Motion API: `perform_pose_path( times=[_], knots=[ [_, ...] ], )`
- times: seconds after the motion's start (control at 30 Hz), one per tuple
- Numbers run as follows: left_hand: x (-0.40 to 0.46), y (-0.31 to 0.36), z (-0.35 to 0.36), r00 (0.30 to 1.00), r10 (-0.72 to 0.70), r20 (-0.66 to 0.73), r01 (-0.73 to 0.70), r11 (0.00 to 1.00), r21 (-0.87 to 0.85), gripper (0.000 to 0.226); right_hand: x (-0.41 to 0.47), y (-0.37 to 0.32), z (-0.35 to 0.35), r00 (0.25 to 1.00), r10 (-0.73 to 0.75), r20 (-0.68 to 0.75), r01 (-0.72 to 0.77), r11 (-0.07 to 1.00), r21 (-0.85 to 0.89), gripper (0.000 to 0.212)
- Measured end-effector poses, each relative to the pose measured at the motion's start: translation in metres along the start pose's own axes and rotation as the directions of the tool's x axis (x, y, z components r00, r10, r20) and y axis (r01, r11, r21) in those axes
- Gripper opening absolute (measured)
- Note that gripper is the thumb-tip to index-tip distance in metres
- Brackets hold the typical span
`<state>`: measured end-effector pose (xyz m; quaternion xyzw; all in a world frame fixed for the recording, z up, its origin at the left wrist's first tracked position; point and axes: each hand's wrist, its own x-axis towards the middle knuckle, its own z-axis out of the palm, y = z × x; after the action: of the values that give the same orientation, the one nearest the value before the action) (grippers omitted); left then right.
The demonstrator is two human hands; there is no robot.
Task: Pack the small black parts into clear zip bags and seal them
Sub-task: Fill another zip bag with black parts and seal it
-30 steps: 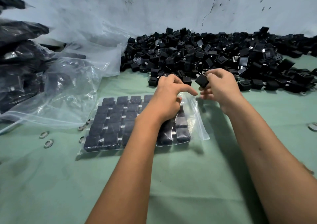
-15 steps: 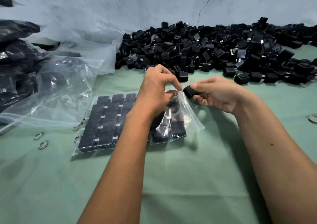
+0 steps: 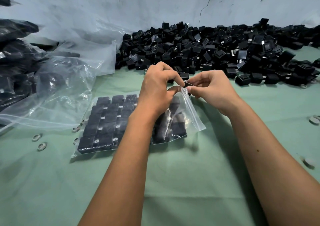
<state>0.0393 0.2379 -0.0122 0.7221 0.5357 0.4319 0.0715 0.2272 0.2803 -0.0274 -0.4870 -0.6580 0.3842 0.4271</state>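
Black part [image 3: 187, 84] pinched by right hand [image 3: 212, 91]; left hand [image 3: 155, 91] grips clear zip bag [image 3: 190, 111].

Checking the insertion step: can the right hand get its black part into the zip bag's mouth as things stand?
Probably yes. The left hand pinches the zip bag mouth up, and the right hand holds the black part right at that raised opening with nothing between.

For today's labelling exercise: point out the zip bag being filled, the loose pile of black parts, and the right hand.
zip bag [image 3: 194, 116]: head view, clear flap.
pile of black parts [image 3: 216, 51]: head view, middle.
right hand [image 3: 210, 91]: head view, back.
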Motion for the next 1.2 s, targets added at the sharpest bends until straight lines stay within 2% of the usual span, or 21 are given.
perform_pose_path(
  times=[0.13,0.3,0.47,0.63,0.73,0.83,1.03,1.13,1.2],
  knots=[
    [-0.001,0.003,0.003,1.000,0.012,-0.027,-0.012,1.000,0.008,0.018,-0.002,0.001,0.003,1.000,-0.027,-0.003,0.026,0.998,-0.062,0.021],
    [-0.001,0.004,0.005,0.994,0.007,-0.109,-0.005,1.000,0.024,0.020,-0.003,0.005,0.005,0.998,0.050,0.026,-0.049,0.999,-0.015,0.016],
    [0.000,0.004,0.005,0.996,0.042,-0.074,-0.042,0.999,0.001,0.016,-0.002,0.007,0.012,0.999,0.023,-0.044,-0.027,0.997,-0.077,0.006],
    [-0.001,0.006,0.011,0.996,0.056,-0.074,-0.055,0.998,0.015,0.019,-0.001,0.006,0.026,0.985,-0.108,-0.135,0.067,0.959,-0.276,0.009],
    [-0.002,0.006,0.013,0.999,0.032,-0.028,-0.032,0.999,0.020,0.020,-0.003,0.006,0.029,0.970,-0.117,-0.211,0.038,0.937,-0.346,0.008],
    [-0.001,0.001,0.009,0.999,-0.033,-0.021,0.035,0.997,0.063,0.019,-0.004,0.006,0.029,0.985,-0.082,-0.150,0.030,0.946,-0.322,0.013],
    [-0.003,-0.021,-0.009,0.947,-0.319,-0.044,0.322,0.936,0.143,0.007,-0.007,0.004,0.019,0.996,-0.046,0.080,0.065,0.969,-0.240,0.014],
    [-0.003,-0.023,-0.013,0.928,-0.372,-0.015,0.370,0.917,0.151,0.013,-0.006,0.003,0.017,0.988,-0.059,0.141,0.093,0.964,-0.250,0.006],
    [-0.004,-0.023,-0.013,0.924,-0.381,-0.002,0.377,0.914,0.148,0.014,-0.006,0.002,0.019,0.988,-0.063,0.143,0.103,0.952,-0.289,0.008]
  ],
)
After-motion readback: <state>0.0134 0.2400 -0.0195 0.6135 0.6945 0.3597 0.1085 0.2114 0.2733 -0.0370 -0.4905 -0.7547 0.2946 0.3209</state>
